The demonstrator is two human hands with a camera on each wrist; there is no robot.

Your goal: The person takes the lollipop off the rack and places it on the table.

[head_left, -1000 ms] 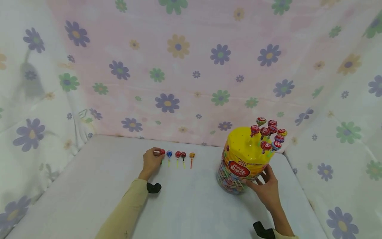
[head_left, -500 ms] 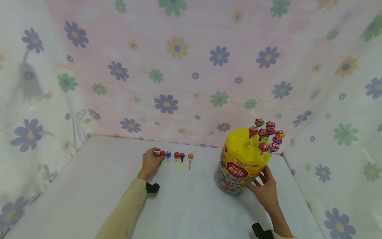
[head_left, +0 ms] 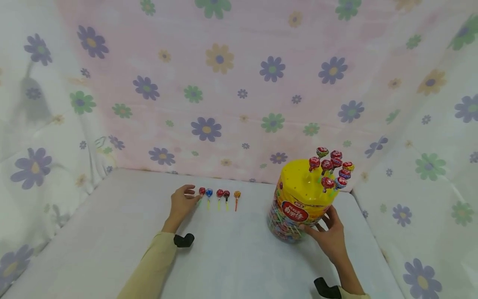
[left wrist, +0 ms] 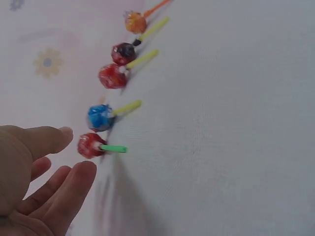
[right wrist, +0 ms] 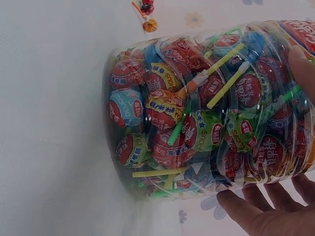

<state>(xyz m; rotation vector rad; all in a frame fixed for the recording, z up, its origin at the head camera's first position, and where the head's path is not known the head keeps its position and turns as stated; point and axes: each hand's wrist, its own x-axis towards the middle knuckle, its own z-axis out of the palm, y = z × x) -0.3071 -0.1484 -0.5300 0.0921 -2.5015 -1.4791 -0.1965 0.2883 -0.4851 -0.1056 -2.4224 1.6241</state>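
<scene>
left hand [head_left: 181,202] has let go of the red lollipop [head_left: 202,191] since the earlier frame and slid back a bit; fingers [left wrist: 63,189] released, relaxed, just beside it, not touching. that lollipop lies on the white desk [head_left: 231,253], green stick toward the person, at the left end of a row: blue lollipop [head_left: 208,192], another red one [head_left: 219,193], dark one [head_left: 226,193], orange one [head_left: 237,194]. right hand [head_left: 328,236] grasping the side of the clear tub [head_left: 295,211], fingers curled round its wall, tub upright on the desk right of the row. yellow lid [head_left: 300,185] has holes, a cluster of lollipops [head_left: 330,168] stuck in its far right side. step looks like laying lollipops out in a row, fifth just placed. next move probably calls for reaching to the lid for another. red oval label [head_left: 293,211] on the tub, chinese characters, too small to read; wrappers inside also printed, not legible.
</scene>
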